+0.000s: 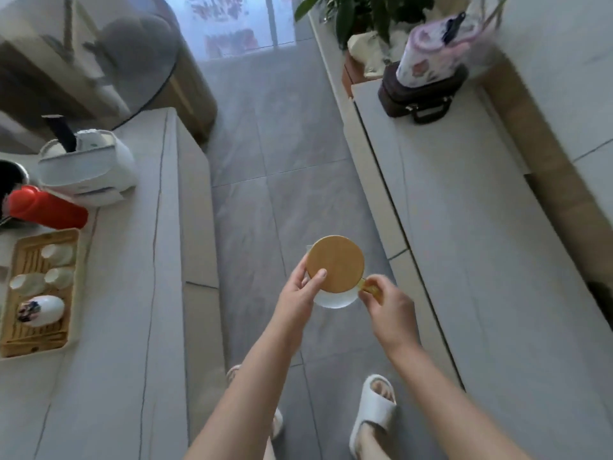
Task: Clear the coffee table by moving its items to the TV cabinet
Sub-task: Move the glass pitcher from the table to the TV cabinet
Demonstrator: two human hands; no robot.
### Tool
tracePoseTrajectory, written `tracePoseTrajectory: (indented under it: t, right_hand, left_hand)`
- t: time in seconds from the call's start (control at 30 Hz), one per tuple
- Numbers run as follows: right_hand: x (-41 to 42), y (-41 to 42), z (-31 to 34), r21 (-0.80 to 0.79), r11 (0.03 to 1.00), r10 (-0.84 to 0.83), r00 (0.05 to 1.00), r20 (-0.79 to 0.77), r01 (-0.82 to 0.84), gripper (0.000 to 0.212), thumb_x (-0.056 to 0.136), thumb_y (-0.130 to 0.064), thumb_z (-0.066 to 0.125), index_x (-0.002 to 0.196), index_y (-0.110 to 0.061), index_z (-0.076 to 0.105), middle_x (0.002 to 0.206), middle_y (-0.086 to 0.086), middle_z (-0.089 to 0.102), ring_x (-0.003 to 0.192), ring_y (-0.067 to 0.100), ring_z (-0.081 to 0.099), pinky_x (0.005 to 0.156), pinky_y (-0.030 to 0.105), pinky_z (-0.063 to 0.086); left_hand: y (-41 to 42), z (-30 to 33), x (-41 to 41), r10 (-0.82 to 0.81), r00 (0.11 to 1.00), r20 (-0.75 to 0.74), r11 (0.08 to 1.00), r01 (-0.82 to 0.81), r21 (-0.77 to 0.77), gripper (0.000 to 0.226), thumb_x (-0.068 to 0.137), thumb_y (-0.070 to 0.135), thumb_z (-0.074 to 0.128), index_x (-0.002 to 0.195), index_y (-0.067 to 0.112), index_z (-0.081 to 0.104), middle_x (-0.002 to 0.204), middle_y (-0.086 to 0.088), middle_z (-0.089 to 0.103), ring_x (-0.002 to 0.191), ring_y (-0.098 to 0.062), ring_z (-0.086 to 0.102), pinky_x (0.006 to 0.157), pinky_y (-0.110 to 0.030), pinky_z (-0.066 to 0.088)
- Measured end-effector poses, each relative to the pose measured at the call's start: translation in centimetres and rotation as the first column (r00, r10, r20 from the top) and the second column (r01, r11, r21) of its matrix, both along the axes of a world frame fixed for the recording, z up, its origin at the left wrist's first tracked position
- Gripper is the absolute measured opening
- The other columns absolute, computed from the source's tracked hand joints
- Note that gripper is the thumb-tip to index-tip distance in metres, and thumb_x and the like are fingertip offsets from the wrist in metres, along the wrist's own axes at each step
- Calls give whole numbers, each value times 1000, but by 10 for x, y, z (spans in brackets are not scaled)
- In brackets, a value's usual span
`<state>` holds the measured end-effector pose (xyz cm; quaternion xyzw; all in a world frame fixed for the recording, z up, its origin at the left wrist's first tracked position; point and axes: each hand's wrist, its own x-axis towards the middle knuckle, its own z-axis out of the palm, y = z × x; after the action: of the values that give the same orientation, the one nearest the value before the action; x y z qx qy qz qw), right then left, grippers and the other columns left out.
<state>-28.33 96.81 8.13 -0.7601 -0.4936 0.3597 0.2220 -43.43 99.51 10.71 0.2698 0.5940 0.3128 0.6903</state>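
I hold a glass jug with a round wooden lid point(335, 262) over the floor, between the coffee table point(132, 293) on the left and the TV cabinet point(481, 260) on the right. My left hand point(300, 288) grips the jug's side, thumb on the lid's edge. My right hand point(386, 302) pinches its amber handle. Standing on the coffee table are a bamboo tea tray point(74, 293) with small white cups and a painted pot, a red bottle point(46, 209) and a white box point(86, 167) holding dark objects.
A dark case point(421, 94) with a patterned bag on it stands at the cabinet's far end, beside a potted plant point(361, 14). A fan point(132, 61) stands beyond the coffee table. A grey tiled aisle runs between the two; my slippered feet are below.
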Motion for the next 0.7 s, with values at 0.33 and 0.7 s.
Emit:
tracePoseTrajectory:
  t: [0.33, 0.7]
  right_hand:
    - [151, -96, 15, 22, 964, -267, 963, 40, 266, 19, 87, -16, 64, 105, -13, 64, 100, 3, 70, 86, 15, 59, 72, 22, 40]
    - [210, -240, 28, 52, 815, -579, 814, 36, 577, 20, 90, -17, 59, 108, -9, 62, 102, 6, 68, 90, 18, 60, 76, 26, 47]
  left_hand:
    - [-59, 17, 164, -238, 971, 15, 971, 238, -14, 36, 88, 24, 60, 115, 49, 54, 88, 27, 67, 97, 6, 55, 79, -23, 40]
    - [-161, 22, 250, -597, 801, 38, 802, 597, 27, 48, 86, 35, 62, 130, 43, 47, 126, 12, 51, 102, 1, 47, 90, -33, 33]
